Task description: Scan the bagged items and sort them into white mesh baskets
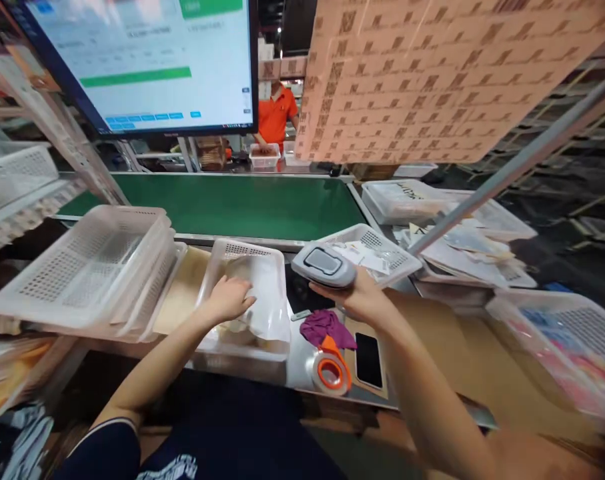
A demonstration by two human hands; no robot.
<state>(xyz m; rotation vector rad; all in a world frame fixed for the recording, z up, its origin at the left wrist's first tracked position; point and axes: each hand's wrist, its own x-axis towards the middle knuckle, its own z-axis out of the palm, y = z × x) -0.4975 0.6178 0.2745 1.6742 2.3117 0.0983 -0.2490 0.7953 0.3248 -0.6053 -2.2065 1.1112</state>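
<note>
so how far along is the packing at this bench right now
Done: little shows as finished, the green conveyor carries nothing.
In hand: the left hand presses a white bag inside the white basket; the right hand holds a grey scanner above the bench.
Left: the bag sits in the basket, and another basket of papers waits.

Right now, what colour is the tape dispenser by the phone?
Orange, holding a clear tape roll: the tape dispenser sits beside the black phone. Head view shows it best.

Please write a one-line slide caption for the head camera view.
Right hand holds a grey scanner while left hand rests on a bag in a white basket.
</note>
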